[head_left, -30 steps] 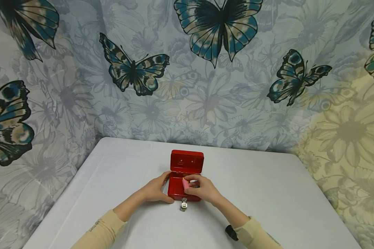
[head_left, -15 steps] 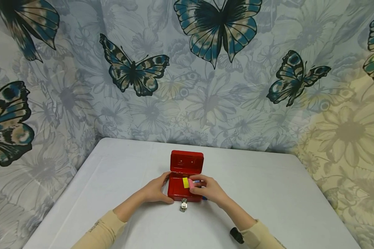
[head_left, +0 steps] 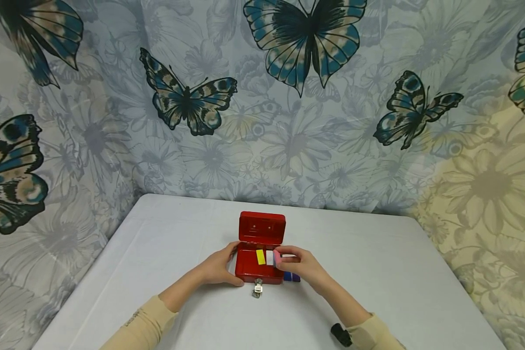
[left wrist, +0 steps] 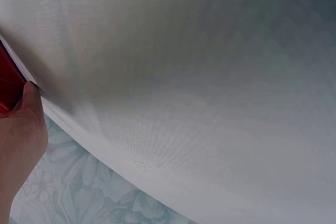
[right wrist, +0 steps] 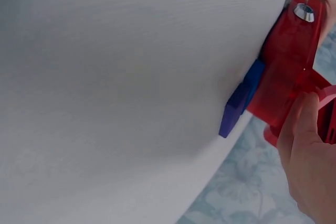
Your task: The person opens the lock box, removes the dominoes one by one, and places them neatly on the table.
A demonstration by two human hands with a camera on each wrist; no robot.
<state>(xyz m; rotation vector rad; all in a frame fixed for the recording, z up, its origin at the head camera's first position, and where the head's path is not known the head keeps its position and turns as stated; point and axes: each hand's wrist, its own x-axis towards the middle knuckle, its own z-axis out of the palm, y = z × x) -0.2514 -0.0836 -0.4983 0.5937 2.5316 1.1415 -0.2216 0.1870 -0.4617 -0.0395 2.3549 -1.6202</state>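
Observation:
A red metal cash box (head_left: 259, 280) stands on the table with its lid (head_left: 262, 227) raised. My left hand (head_left: 220, 265) grips its left side, thumb near the front corner and fingers toward the back. Inside lie a yellow block (head_left: 260, 257) and a white block (head_left: 269, 258). My right hand (head_left: 304, 266) pinches a pink block (head_left: 277, 257) between thumb and fingers at the box's right side. On the table against that side lie a blue block (right wrist: 254, 80) and a purple block (right wrist: 234, 110). Silver keys (head_left: 257, 289) hang at the front lock (right wrist: 304, 12).
A white cloth covers the table (head_left: 354, 253). A black object (head_left: 341, 335), its kind unclear, lies beside the right sleeve. Behind the table rises a butterfly-patterned wall covering (head_left: 288, 146).
My right hand has moved rightward with the pink block, uncovering the yellow block, then the white one, and the blue and purple blocks outside. My left hand has stayed put.

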